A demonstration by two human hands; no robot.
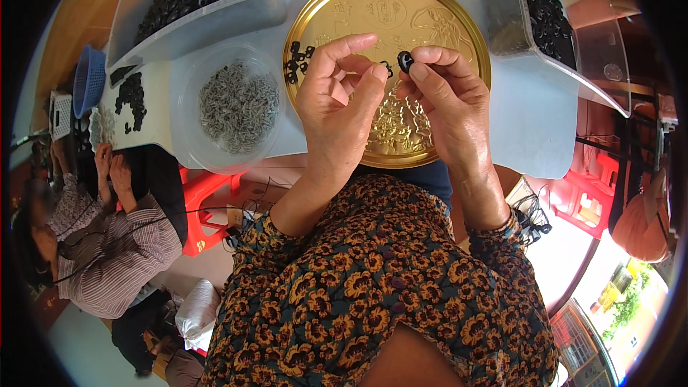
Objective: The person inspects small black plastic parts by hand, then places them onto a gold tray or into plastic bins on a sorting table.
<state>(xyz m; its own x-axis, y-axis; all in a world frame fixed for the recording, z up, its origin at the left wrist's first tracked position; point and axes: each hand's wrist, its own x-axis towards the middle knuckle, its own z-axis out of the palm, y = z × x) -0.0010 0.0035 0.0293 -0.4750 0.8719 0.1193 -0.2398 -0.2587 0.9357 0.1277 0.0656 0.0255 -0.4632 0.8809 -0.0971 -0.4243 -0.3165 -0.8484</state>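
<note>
Right hand [448,100] pinched on a small black ring [405,61], left hand [337,100] loosely curled beside it, over gold tray [459,29].

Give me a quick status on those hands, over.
Left hand pinched, contents hidden. Right hand pinching small black ring. Both above gold tray. Nothing between them.

One gold tray [459,36], two clear bins [251,11], one bowl [188,111].
</note>
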